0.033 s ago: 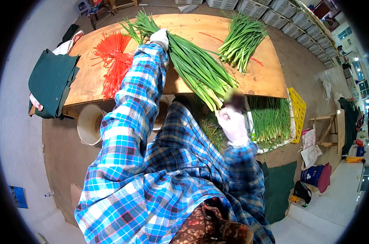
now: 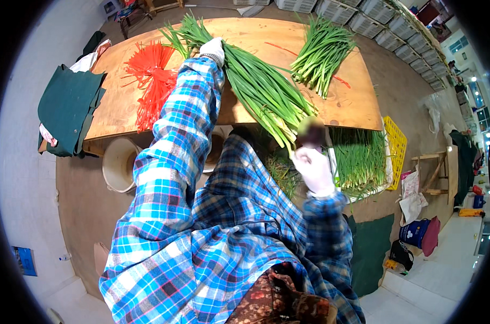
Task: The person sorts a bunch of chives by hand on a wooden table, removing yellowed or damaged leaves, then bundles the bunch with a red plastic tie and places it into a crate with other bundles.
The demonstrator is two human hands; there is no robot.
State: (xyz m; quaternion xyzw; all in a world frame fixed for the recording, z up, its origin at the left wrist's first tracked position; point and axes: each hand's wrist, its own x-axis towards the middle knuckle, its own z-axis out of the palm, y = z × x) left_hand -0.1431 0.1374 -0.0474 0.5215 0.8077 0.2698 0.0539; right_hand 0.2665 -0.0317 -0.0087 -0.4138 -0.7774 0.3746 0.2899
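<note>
A long bunch of green leafy stalks with pale stem ends, looking like garlic chives (image 2: 264, 86), lies slantwise across the wooden table (image 2: 245, 32). My left hand (image 2: 213, 50), in a white glove, closes round its leafy part at the far side. The stem ends stick out past the table's near edge. There my right hand (image 2: 313, 171), gloved too, has its fingers pinched at the tip of one pale stalk. A blurred dark round patch beside the stem ends hides what is there.
A second green bunch (image 2: 323, 54) rests at the right, by red strips. Red ties (image 2: 150, 81) are heaped at the left, near a dark green cloth (image 2: 69, 110). Below stand a white bucket (image 2: 119, 164), a crate of greens (image 2: 358, 159) and a yellow basket (image 2: 396, 154).
My right hand has shifted slightly toward me and to the right, away from the stem ends. My left hand and the bunch look the same.
</note>
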